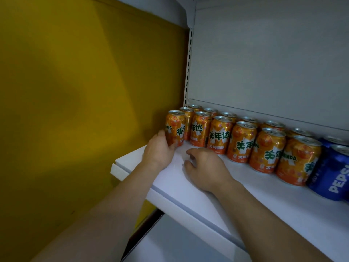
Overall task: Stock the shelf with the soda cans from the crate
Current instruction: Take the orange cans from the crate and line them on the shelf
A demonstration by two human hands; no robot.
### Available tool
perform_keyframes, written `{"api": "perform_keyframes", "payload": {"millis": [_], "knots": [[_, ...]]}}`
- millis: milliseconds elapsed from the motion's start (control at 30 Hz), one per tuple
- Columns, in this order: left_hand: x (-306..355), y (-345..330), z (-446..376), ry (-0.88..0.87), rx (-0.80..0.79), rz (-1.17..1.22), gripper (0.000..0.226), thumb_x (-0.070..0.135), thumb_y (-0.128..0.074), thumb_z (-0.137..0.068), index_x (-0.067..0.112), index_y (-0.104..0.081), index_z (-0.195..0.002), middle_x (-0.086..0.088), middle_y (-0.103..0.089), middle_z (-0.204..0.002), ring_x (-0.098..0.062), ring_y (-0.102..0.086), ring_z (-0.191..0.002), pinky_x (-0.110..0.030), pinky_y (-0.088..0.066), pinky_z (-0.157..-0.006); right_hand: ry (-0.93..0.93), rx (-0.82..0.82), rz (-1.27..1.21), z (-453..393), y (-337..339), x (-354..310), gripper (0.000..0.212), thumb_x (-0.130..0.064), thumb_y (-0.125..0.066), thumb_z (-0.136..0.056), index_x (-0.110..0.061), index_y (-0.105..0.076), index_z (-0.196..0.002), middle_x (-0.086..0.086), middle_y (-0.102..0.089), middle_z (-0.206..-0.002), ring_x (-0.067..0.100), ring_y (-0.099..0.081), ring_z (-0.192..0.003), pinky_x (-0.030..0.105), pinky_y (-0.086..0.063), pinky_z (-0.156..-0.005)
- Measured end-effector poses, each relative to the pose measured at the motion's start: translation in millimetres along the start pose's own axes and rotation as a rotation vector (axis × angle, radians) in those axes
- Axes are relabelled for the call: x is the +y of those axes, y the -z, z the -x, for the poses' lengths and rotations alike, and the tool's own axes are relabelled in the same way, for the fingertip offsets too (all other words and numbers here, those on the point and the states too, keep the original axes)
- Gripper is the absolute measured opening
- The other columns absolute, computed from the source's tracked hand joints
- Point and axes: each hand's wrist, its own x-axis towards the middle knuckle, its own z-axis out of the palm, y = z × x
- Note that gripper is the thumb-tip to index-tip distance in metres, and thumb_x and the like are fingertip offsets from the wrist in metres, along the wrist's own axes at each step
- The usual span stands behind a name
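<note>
Head cam: my left hand grips the end orange can, upright at the shelf left edge, front row. Right hand rests on shelf, fingers loosely curled, nothing held. Blue cans far right.

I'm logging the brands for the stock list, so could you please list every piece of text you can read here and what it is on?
"美年达": orange cans.
"MIRINDA", partly cut off: orange cans, clearest on the rightmost.
"PEPSI", last letter cut by the frame edge: blue can.
Small white print low on the orange cans: too blurred to read.
</note>
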Motion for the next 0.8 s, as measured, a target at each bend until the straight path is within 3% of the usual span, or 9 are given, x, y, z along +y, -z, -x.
{"api": "perform_keyframes", "payload": {"millis": [67, 167, 233, 333, 400, 500, 633, 733, 800], "knots": [[3, 14, 23, -0.065, 0.04, 0.107, 0.031, 0.031, -0.066, -0.094, 0.017, -0.06, -0.12, -0.001, -0.067, -0.117, -0.021, -0.062, -0.11, -0.03, -0.049, -0.084, 0.069, 0.095, 0.017, 6, 5, -9, 0.036, -0.03, -0.054, -0.095, -0.015, -0.067, -0.125, 0.008, -0.07, -0.116, 0.029, -0.062, -0.107, 0.036, -0.052, -0.085], [9, 40, 79, -0.114, 0.218, 0.381, 0.011, 0.019, -0.06, -0.095, 0.023, -0.063, -0.104, 0.008, -0.068, -0.094, -0.015, -0.066, -0.09, -0.03, -0.054, -0.075, 0.233, 0.174, 0.06, 19, 18, -34, 0.028, -0.021, -0.051, -0.091, -0.011, -0.074, -0.104, 0.012, -0.074, -0.096, 0.035, -0.067, -0.087, 0.042, -0.054, -0.069], [3, 50, 125, -0.094, 0.298, 0.521, 0.02, 0.012, -0.055, -0.091, 0.031, -0.06, -0.093, 0.006, -0.068, -0.086, -0.014, -0.064, -0.08, -0.026, -0.054, -0.071, 0.28, 0.262, 0.031, 37, 20, -52, 0.025, -0.016, -0.051, -0.091, -0.009, -0.073, -0.1, 0.013, -0.074, -0.09, 0.037, -0.067, -0.081, 0.044, -0.054, -0.064], [-32, 38, 194, 0.02, 0.228, 0.589, 0.021, 0.013, -0.052, -0.086, 0.032, -0.059, -0.087, 0.002, -0.068, -0.082, -0.017, -0.064, -0.076, -0.029, -0.053, -0.069, 0.257, 0.403, -0.178, 95, 0, -76, 0.022, -0.013, -0.055, -0.093, -0.008, -0.072, -0.107, 0.008, -0.074, -0.093, 0.026, -0.068, -0.082, 0.037, -0.054, -0.07], [-66, 16, 243, 0.204, 0.079, 0.525, 0.017, 0.016, -0.053, -0.089, 0.03, -0.06, -0.086, 0.005, -0.068, -0.08, -0.015, -0.065, -0.075, -0.033, -0.055, -0.069, 0.222, 0.37, -0.282, 148, -35, -86, 0.02, -0.013, -0.057, -0.094, -0.01, -0.072, -0.107, 0.004, -0.073, -0.093, 0.017, -0.066, -0.079, 0.03, -0.052, -0.071], [-120, -22, 315, 0.511, -0.197, 0.326, 0.019, 0.014, -0.054, -0.094, 0.029, -0.06, -0.083, 0.007, -0.066, -0.083, -0.013, -0.064, -0.081, -0.034, -0.055, -0.074, 0.083, 0.065, -0.328, 224, -107, -83, 0.017, -0.013, -0.056, -0.093, -0.014, -0.072, -0.099, 0.003, -0.073, -0.091, 0.019, -0.067, -0.078, 0.03, -0.053, -0.069], [-173, -63, 384, 0.714, -0.62, 0.081, 0.016, 0.021, -0.049, -0.096, 0.022, -0.06, -0.084, 0.006, -0.064, -0.086, -0.014, -0.062, -0.083, -0.031, -0.052, -0.076, -0.275, -0.646, -0.201, 300, -197, -61, 0.014, -0.02, -0.049, -0.094, -0.021, -0.063, -0.089, 0.001, -0.07, -0.095, 0.02, -0.064, -0.084, 0.02, -0.037, -0.061], [-199, -84, 423, 0.819, -0.866, 0.053, 0.023, 0.027, -0.047, -0.097, 0.016, -0.067, -0.102, 0.001, -0.068, -0.106, -0.018, -0.062, -0.096, -0.027, -0.048, -0.082, -0.451, -0.895, -0.138, 335, -242, -44, 0.017, -0.024, -0.05, -0.096, -0.016, -0.063, -0.101, 0.005, -0.07, -0.103, 0.019, -0.066, -0.09, 0.027, -0.05, -0.073], [-208, -95, 439, 0.93, -0.905, 0.072, 0.032, 0.025, -0.047, -0.097, 0.014, -0.067, -0.118, -0.007, -0.067, -0.122, -0.026, -0.062, -0.111, -0.029, -0.048, -0.093, -0.48, -0.987, -0.087, 349, -261, -35, 0.02, -0.026, -0.052, -0.097, -0.014, -0.063, -0.108, 0.006, -0.068, -0.109, 0.019, -0.064, -0.097, 0.027, -0.05, -0.079]]}}
